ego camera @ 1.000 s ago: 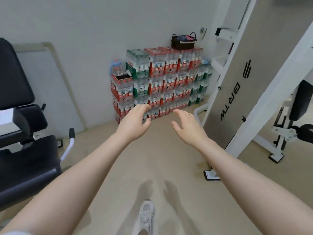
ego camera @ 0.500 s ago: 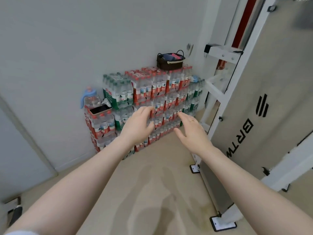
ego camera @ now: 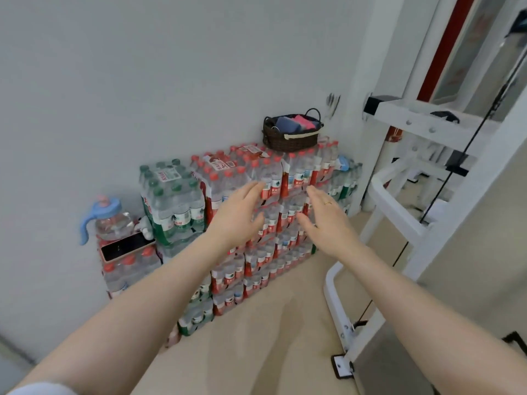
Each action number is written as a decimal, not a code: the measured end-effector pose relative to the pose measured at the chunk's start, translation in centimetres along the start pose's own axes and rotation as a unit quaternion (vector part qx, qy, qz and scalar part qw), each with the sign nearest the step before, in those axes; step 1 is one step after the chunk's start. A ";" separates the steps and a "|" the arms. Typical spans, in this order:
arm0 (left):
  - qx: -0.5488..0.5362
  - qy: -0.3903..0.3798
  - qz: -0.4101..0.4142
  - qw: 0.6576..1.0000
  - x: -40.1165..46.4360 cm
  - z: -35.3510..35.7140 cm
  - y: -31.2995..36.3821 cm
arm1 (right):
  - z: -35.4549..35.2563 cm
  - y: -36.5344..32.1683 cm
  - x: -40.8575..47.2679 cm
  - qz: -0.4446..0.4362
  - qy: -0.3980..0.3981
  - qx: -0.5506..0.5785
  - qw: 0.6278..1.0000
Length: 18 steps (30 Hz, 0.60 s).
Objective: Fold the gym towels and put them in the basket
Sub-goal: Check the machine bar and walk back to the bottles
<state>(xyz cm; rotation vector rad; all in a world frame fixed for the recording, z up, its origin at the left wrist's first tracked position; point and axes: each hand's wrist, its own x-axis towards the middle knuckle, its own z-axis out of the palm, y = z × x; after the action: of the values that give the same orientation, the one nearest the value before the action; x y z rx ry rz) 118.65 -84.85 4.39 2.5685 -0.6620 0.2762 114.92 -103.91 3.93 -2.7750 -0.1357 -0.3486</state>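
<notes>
A dark woven basket (ego camera: 288,141) with two loop handles stands on top of the stacked water-bottle packs (ego camera: 256,212) against the wall. Inside it lie a folded blue towel (ego camera: 288,125) and a pink towel (ego camera: 305,122). My left hand (ego camera: 238,216) and my right hand (ego camera: 328,220) stretch forward side by side, palms facing each other, fingers straight and holding nothing. Both hands are below the basket and short of it, in front of the bottle stack.
A phone (ego camera: 127,246) lies on a lower pack at the left, beside a jug with a blue handle (ego camera: 109,219). A white gym machine frame (ego camera: 405,212) stands close on the right, its foot (ego camera: 340,366) on the beige floor.
The view has come closer to the bottle stack and tilted up. Both hands stay outstretched and empty, nearer the stack. The black bench is out of view.
</notes>
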 end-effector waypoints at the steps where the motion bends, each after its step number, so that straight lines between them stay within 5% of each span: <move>1: 0.000 0.003 -0.001 1.000 2.7 0.4 -0.4 | 0.0 1.2 2.5 -0.001 -0.001 0.001 1.000; 18: -0.013 -0.033 0.026 0.999 37.9 9.3 -11.8 | 6.5 14.9 34.5 0.041 -0.022 0.001 0.999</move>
<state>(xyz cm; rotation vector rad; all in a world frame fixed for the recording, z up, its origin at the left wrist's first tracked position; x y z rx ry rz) 158.00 -95.59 3.11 2.5473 -0.7510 0.1990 151.74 -113.84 2.06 -2.7770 -0.0325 -0.2665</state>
